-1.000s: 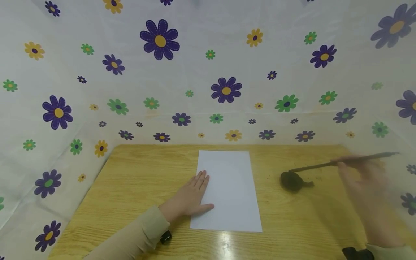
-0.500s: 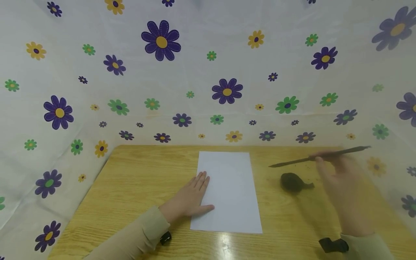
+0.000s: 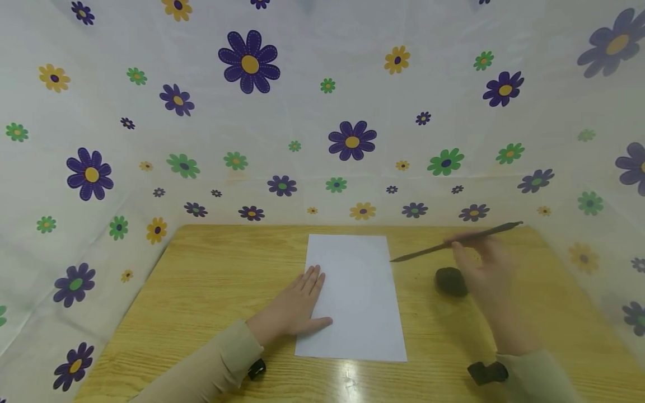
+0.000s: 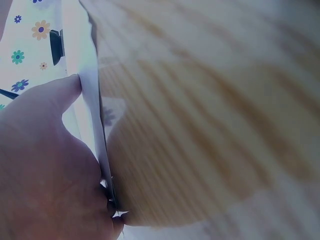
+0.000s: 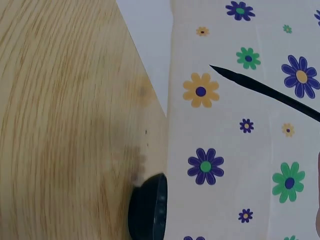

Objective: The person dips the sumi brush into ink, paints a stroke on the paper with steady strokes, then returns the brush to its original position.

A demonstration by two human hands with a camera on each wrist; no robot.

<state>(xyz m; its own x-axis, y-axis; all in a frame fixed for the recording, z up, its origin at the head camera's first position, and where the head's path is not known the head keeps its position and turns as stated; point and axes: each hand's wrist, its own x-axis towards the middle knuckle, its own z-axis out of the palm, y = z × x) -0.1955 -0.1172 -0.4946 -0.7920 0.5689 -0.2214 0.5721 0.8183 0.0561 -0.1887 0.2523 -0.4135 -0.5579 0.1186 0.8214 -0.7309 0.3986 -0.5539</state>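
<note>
A white sheet of paper (image 3: 360,302) lies upright on the wooden table. My left hand (image 3: 289,308) rests flat on its left edge, fingers straight and thumb spread; in the left wrist view the thumb (image 4: 60,92) lies on the sheet. My right hand (image 3: 486,274) pinches a dark writing brush (image 3: 425,252), its pointed tip toward the left. The tip appears by the paper's right edge in the head view. In the right wrist view the brush (image 5: 265,90) hangs raised above the table. Below the right hand stands a small black dish (image 3: 450,281), partly hidden by it.
Flower-patterned white sheeting (image 3: 302,112) rises behind the wooden table (image 3: 201,280) and along both sides. Small dark specks lie on the wood near the dish (image 5: 148,210). Black straps (image 3: 487,373) sit at the wrists.
My right hand has carried the brush leftward, from over the black dish to the paper's right edge. My left hand stays in place on the sheet.
</note>
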